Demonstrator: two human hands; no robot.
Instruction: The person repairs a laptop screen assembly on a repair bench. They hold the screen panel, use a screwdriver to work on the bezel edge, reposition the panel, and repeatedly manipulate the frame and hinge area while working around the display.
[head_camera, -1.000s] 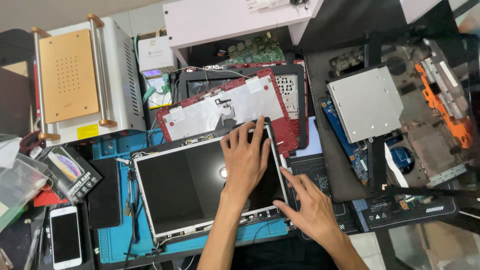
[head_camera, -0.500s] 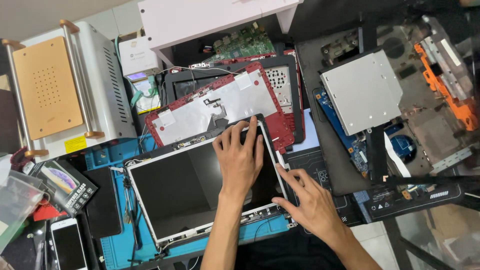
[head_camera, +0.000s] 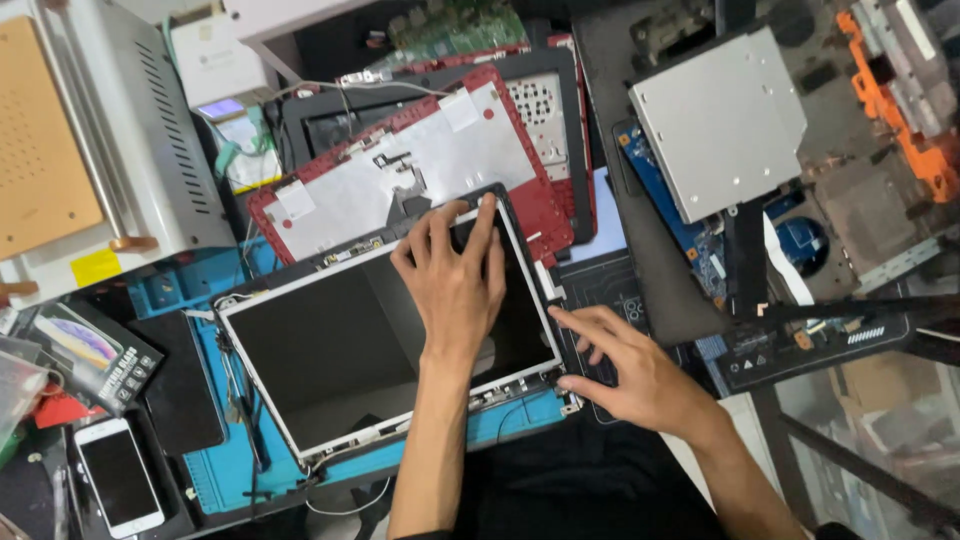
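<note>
A bare laptop screen panel (head_camera: 330, 350) with a dark face and thin metal frame lies on a blue work mat (head_camera: 215, 470). My left hand (head_camera: 455, 285) rests flat on the panel's upper right part, fingers spread toward its top right corner. My right hand (head_camera: 625, 370) sits at the panel's lower right corner, thumb and fingers on the frame edge and the dark part beside it. Just behind the panel lies a red laptop cover (head_camera: 400, 175) with a silver inner sheet.
A white boxy machine with a tan plate (head_camera: 90, 140) stands at the far left. A white phone (head_camera: 120, 480) and a packaged item (head_camera: 85, 355) lie at the lower left. A silver optical drive (head_camera: 720, 120) and an opened laptop base with boards (head_camera: 850, 200) fill the right.
The view has shifted, so everything sits lower and further left in frame. My left hand's fingers have slid toward the panel's top right corner; my right hand stays at the lower right corner.
</note>
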